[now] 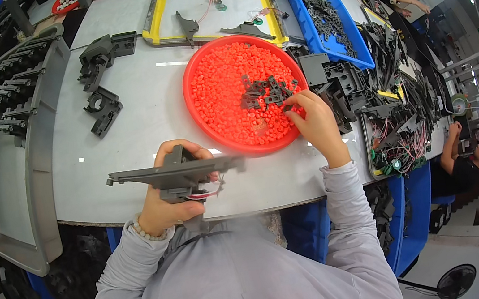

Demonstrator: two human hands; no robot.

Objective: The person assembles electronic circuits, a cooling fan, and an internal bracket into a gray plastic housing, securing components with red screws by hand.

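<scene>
My left hand [160,213] is closed round a dark grey plastic assembly [177,173] with a long flat arm and thin red and white wires, held above the table's front edge. My right hand [318,125] reaches over the right rim of a round red tray [189,98]. Its thumb and forefinger pinch a small black plastic part, mostly hidden by the fingertips. Many small orange-red plastic pieces [219,80] fill the tray. A cluster of small black parts [272,89] lies on them, just beyond my right fingertips.
Grey plastic housings [103,110] lie on the table at left, beside a long grey bin [44,180] of parts. A yellow-edged board [158,12] and a blue crate [312,31] stand behind the tray. Black parts and wired boards [398,143] crowd the right. Two people work farther off.
</scene>
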